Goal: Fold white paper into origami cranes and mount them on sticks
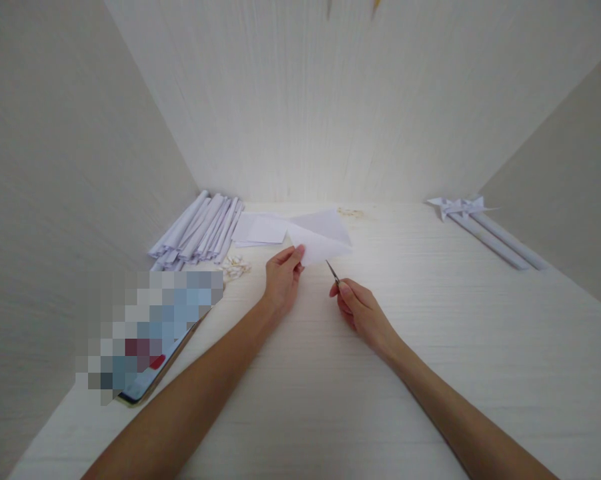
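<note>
My left hand (283, 277) pinches the lower left edge of a white paper sheet (320, 237), which is creased or folded along a slanting line. Just right of it, my right hand (355, 303) is closed around small scissors (333, 271). Their slim metal tip points up and left, a little below the paper and apart from it; the handles are hidden in the fingers. Behind my left hand lies a small stack of white paper squares (260, 229).
Many rolled paper tubes (200, 230) are heaped at the back left, with small pale bits (236, 267) nearby. A phone (165, 347), partly blurred, lies left. Two paper pinwheels (463, 207) on paper sticks (495, 241) rest back right. Pale walls (325, 120) enclose three sides.
</note>
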### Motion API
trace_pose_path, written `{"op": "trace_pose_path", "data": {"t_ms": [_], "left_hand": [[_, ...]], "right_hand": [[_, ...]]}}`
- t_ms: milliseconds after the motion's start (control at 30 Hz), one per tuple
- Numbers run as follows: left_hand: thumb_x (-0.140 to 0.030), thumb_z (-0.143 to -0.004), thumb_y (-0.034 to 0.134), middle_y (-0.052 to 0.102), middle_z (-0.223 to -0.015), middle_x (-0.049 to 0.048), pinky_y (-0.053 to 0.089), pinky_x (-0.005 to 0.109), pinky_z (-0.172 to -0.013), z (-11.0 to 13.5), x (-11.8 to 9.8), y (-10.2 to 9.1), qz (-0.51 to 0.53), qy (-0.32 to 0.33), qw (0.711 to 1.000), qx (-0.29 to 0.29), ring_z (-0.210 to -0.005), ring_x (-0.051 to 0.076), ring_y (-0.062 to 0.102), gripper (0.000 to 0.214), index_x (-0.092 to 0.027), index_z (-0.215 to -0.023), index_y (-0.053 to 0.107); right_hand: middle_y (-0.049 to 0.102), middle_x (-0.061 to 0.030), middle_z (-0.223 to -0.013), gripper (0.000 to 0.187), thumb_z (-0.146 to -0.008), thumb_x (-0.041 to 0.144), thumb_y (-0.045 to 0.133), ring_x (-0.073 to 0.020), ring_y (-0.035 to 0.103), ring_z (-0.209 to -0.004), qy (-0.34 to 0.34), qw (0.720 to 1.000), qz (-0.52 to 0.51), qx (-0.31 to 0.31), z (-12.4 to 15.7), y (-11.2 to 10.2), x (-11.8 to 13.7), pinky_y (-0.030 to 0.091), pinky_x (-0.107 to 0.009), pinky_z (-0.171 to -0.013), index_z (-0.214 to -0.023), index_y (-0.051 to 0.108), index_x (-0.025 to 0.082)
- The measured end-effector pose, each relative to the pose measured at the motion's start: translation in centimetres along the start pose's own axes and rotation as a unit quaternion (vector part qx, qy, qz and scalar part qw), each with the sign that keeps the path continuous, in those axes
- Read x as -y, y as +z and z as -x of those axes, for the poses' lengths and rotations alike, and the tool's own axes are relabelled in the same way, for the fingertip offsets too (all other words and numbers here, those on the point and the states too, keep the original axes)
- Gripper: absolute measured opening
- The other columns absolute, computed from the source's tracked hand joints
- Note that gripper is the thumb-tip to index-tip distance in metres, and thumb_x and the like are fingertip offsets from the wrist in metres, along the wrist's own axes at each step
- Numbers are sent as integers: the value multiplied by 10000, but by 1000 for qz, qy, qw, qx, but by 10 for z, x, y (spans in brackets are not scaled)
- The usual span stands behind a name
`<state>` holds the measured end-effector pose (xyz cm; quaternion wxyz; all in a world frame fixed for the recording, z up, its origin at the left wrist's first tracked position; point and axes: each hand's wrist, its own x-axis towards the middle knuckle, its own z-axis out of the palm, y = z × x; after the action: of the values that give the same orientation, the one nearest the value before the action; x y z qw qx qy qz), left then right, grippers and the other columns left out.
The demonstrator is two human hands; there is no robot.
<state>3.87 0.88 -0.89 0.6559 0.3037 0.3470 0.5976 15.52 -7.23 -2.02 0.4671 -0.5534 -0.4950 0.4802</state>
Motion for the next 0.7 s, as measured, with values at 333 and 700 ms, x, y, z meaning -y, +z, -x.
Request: {"op": "trace_pose_path", "data": {"t_ms": [333,700], "left_hand": [[-295,-552,685,584,-515,11,409,192,-420,6,3,2,-96,0,995,17,-423,76,526,219,-100,-554,586],[-309,-610,633,664,-645,53,443,210,-425,12,3,4,-170,38,983,62,-573,156,624,207,-114,-677,636]], "right_hand": [[278,86,-469,343,-777,512,419,-55,225,-369,8,999,-44,-2,0,0,4,155,-191,-339,-710,472,180],[278,91,-461,351,-756,521,439,-49,221,-361,25,997,-71,12,0,0,7,138,-191,-334,-706,468,174]]}}
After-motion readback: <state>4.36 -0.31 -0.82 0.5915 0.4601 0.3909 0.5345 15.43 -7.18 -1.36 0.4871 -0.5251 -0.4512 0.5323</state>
